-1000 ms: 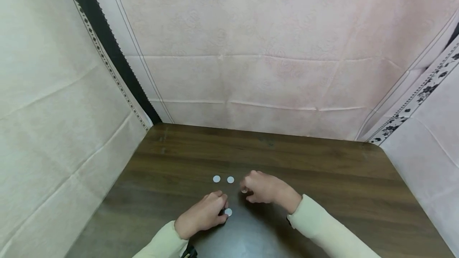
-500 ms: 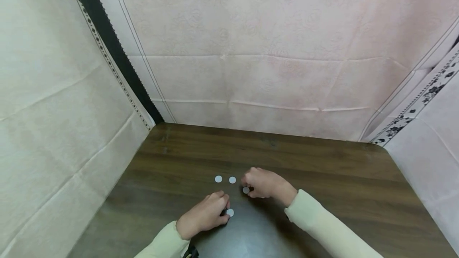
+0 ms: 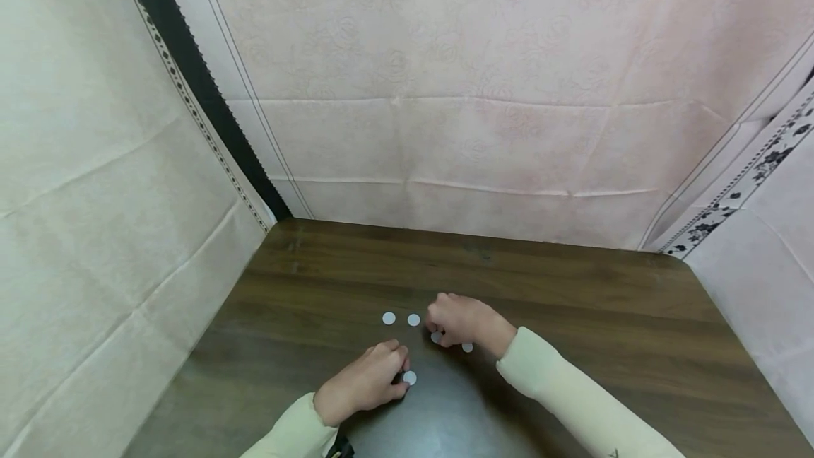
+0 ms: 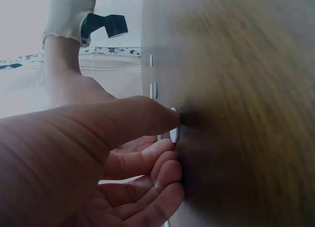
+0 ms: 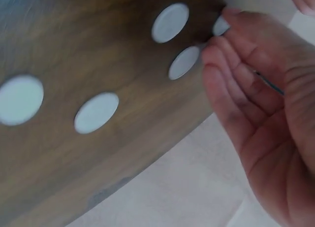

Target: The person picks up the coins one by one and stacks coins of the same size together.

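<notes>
Small flat white round discs lie on the brown wooden table. My left hand (image 3: pixel 367 379) rests low on the tabletop, its thumb and index finger around one white disc (image 3: pixel 410 378). That disc (image 4: pixel 174 126) shows beside the thumb tip in the left wrist view. Farther to the right, my right hand (image 3: pixel 463 319) has its thumb and curled fingers around another white disc (image 3: pixel 436 337). In the right wrist view, this disc (image 5: pixel 221 26) is partly hidden between thumb and fingertips. A thin bluish edge (image 5: pixel 268 82) shows in that palm; I cannot tell what it is.
Two more discs, a left one (image 3: pixel 388 318) and a right one (image 3: pixel 414 319), lie beyond my hands. Another disc (image 3: pixel 467 348) peeks out below my right wrist. Pale cloth (image 3: pixel 477 90) hangs behind the wooden table (image 3: pixel 572 288) and along both sides.
My right hand has shifted slightly up and left, uncovering a disc below its wrist. The disc between its fingers and my left hand with its disc have stayed almost still.
</notes>
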The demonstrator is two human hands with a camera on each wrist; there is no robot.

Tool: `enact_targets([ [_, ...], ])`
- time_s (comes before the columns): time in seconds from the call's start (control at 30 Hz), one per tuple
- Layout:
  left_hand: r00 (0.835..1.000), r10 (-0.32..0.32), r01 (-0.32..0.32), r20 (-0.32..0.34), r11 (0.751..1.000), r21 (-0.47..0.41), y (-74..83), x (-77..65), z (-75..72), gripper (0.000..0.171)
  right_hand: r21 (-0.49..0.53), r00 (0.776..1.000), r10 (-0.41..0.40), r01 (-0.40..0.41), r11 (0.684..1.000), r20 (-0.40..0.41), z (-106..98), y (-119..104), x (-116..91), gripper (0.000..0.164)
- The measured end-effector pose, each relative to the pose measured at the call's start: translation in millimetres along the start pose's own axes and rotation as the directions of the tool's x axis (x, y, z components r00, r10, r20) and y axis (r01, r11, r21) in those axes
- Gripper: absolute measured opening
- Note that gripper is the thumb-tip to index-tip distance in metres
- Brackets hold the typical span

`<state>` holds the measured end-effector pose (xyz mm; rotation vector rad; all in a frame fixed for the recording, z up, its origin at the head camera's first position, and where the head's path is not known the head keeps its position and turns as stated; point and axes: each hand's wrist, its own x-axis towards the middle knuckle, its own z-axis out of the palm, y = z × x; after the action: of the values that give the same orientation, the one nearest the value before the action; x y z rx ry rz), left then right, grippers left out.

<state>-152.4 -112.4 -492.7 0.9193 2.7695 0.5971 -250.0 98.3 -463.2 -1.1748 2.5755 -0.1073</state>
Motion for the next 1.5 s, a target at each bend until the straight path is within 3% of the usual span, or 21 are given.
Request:
enact_targets([
  [0.23,1.000,0.003,-0.003,-0.004,1.000,0.009,0.9,-0.5,-2.2,0.018,-0.066,0.999,-0.053,0.053,0.996,-0.001,1,4,4,0.034],
  [0.57,1.000,0.016,-0.016,-0.018,0.999,0.031,-1.2,-1.0,3.6,0.017,-0.158,0.997,-0.073,0.072,0.985,0.000,9,6,7,0.031],
  [1.03,1.000,0.011,-0.011,-0.021,1.000,0.026,-1.9,-0.4,5.2,0.018,-0.101,0.989,-0.139,0.133,0.986,-0.058,12,10,-1,0.028],
  [1.5,0.999,0.023,-0.023,-0.028,0.999,0.026,-1.6,-1.2,3.0,0.017,-0.012,0.989,-0.130,0.129,0.992,-0.076,16,0,-10,0.019],
])
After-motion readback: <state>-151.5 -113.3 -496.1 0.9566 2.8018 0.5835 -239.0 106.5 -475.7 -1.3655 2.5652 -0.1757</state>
